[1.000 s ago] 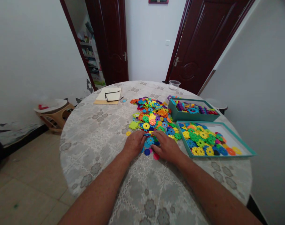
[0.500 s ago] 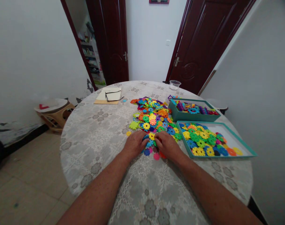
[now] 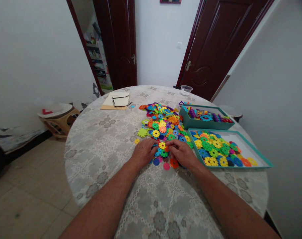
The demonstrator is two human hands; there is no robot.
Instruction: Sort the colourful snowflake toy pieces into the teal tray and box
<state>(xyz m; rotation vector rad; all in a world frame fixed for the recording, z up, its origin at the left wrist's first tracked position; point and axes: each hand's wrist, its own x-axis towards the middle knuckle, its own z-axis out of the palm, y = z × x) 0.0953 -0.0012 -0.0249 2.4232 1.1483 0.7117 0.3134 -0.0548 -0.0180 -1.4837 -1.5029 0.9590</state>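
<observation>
Plastic gear discs [image 3: 162, 151] lie between left hand [image 3: 144, 152] and right hand [image 3: 182, 153] on the worktop [image 3: 103, 146]. Both hands are curled, fingertips on discs; grip cannot be confirmed.

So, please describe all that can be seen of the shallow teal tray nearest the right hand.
The shallow teal tray is a flat rectangular box with low teal walls and a white floor, looking like cardboard. It lies flat on the table, by its right edge, just in front of a deeper teal box. Colourful gear-shaped discs cover its left part. The right hand lies close beside it; contact cannot be judged.
</observation>
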